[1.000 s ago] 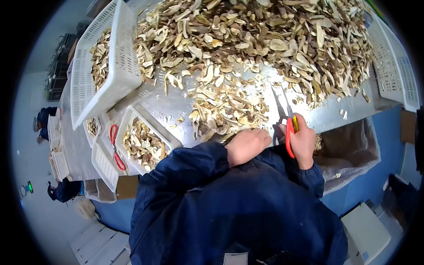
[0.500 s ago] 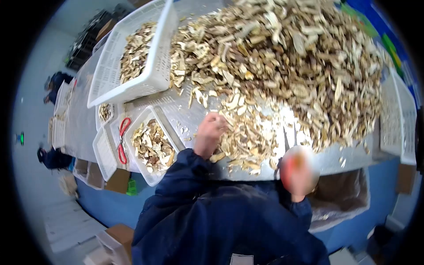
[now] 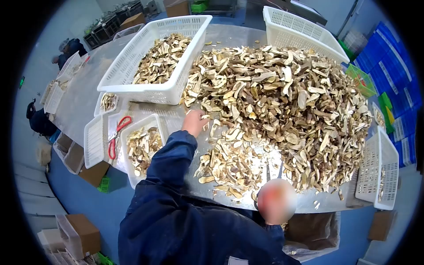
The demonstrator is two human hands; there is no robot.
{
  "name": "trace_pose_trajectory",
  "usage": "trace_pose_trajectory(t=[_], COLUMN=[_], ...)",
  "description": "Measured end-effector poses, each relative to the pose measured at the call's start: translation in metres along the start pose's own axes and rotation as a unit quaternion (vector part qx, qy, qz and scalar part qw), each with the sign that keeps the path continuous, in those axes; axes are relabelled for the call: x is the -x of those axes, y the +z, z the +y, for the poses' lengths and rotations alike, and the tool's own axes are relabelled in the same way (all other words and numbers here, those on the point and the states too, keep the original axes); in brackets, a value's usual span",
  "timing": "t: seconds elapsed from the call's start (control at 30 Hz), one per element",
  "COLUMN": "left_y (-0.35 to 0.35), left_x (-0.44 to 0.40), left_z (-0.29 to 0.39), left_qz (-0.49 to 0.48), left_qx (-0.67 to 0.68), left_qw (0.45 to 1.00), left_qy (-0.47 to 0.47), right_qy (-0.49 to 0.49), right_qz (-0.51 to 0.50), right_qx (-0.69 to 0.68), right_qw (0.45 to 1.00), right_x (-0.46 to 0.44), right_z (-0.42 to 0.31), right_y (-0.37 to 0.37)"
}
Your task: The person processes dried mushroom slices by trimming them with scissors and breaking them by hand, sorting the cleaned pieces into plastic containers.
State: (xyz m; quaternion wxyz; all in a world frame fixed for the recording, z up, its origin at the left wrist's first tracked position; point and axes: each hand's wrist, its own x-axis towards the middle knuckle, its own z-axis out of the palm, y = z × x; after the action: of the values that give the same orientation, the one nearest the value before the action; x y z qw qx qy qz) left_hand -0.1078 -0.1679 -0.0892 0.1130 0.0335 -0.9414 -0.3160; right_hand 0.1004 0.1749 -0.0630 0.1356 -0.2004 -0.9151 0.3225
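Note:
My left hand (image 3: 194, 123) reaches to the left edge of a large heap of dried mushroom slices (image 3: 282, 97). Its fingers are closed on a pale mushroom slice (image 3: 205, 117), partly hidden by them. At the table's front edge is my right hand (image 3: 276, 202), smeared in the picture, with red showing in it. Two thin blades (image 3: 268, 171) point away from that hand, spread apart, like those of red-handled scissors. Between both hands lies a looser spread of slices (image 3: 232, 163). A white tray of slices (image 3: 144, 148) stands beside my left sleeve.
A large white basket (image 3: 137, 92) partly filled with slices stands behind the tray. Red-handled scissors (image 3: 115, 137) lie by a white lid (image 3: 94, 142). More white baskets stand at the back (image 3: 304, 33) and right (image 3: 391, 176). A lined box (image 3: 316, 234) sits below the table's front edge.
My left hand has moved from the loose spread to the big heap's left edge, near the large basket. The view has tilted up. My right hand stays at the table's front edge.

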Motion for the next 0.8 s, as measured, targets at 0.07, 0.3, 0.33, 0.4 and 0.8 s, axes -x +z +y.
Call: trace_pose_trajectory(t=[0.07, 0.3, 0.33, 0.4, 0.8], left_y=[0.003, -0.006, -0.005, -0.007, -0.018], left_x=[0.003, 0.025, 0.027, 0.028, 0.049], left_z=[-0.007, 0.027, 0.022, 0.016, 0.066], left_qz=[-0.043, -0.084, -0.049, -0.030, -0.282], left_qx=[0.131, 0.345, 0.221, 0.049, 0.594], left_qw=[0.988, 0.920, 0.968, 0.997, 0.731], left_qy=[-0.066, -0.167, -0.106, -0.056, -0.182], right_qy=[-0.011, -0.132, -0.143, -0.127, -0.037], right_qz=[0.016, 0.034, 0.036, 0.030, -0.063], right_qx=[0.000, 0.022, 0.025, -0.010, -0.136], right_qw=[1.000, 0.990, 0.989, 0.991, 0.988], right_x=[0.000, -0.005, -0.006, -0.005, 0.002], right_z=[0.003, 0.007, 0.009, 0.013, -0.005], right_y=[0.002, -0.003, -0.003, -0.001, -0.021])
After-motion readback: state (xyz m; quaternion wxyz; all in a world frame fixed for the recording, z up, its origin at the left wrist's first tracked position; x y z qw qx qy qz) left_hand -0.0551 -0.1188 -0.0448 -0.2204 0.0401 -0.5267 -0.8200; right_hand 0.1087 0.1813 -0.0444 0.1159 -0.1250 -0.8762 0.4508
